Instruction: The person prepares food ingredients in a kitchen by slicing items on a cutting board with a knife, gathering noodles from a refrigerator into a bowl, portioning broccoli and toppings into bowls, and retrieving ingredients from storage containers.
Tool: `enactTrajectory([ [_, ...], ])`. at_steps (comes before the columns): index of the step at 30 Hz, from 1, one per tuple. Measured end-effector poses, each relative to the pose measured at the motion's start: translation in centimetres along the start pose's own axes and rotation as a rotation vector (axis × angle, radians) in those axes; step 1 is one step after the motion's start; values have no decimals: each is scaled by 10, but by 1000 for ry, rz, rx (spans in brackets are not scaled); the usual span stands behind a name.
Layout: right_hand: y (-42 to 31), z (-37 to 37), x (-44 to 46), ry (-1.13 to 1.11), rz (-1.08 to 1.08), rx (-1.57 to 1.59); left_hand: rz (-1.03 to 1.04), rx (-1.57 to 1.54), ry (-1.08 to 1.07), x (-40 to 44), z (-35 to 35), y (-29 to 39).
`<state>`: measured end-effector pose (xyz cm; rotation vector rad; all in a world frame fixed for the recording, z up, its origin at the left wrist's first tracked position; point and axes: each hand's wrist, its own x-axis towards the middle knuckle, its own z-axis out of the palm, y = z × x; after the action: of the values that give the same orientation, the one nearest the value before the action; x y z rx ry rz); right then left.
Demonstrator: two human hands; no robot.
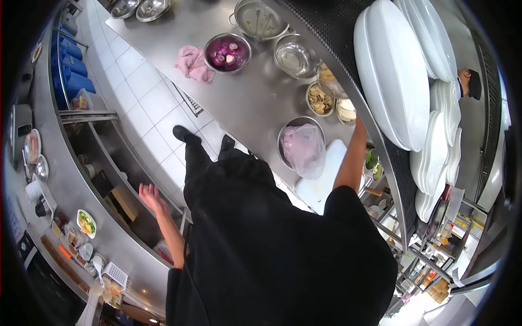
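My left hand is held out over the aisle at the left, fingers apart and holding nothing. My right forearm reaches under the raised shelf, whose edge hides the fingers of that hand. Nearest to that arm are a small bowl of white pieces and a bowl of pale brown strips. Beside it on the counter are a white cutting board and a metal bowl with a pinkish plastic bag in it. Small containers of green food are to its right.
Along the steel counter are a bowl of purple onions, a pink cloth, a strainer and a metal bowl. White plates are stacked on the shelf. Another counter runs behind my left hand. Someone's dark cap shows far right.
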<state>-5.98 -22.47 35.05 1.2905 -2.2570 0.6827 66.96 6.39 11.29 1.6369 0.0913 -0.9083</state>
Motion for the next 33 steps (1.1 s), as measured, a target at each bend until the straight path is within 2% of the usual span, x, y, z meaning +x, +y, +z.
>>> enactTrajectory([
  [4, 22, -32, -14, -161, -12, -134, 16, 54, -110, 0, 30, -14],
  [8, -5, -31, -33, -233, -135, -223, 21, 48, -222, -19, 80, -8],
  [11, -51, -52, -59, -166, -294, -120, 46, 109, -307, -36, 108, 3],
  [18, -36, -34, -68, 62, -539, -23, 78, 219, -372, -59, 135, 11],
  [21, -40, -49, -68, -11, -555, -23, 75, 246, -373, -60, 134, 5],
  [30, -63, -99, -63, 46, -642, 24, 57, 328, -398, -62, 150, 9],
  [33, -52, -97, -54, 87, -582, 37, 62, 319, -428, -56, 155, 10],
])
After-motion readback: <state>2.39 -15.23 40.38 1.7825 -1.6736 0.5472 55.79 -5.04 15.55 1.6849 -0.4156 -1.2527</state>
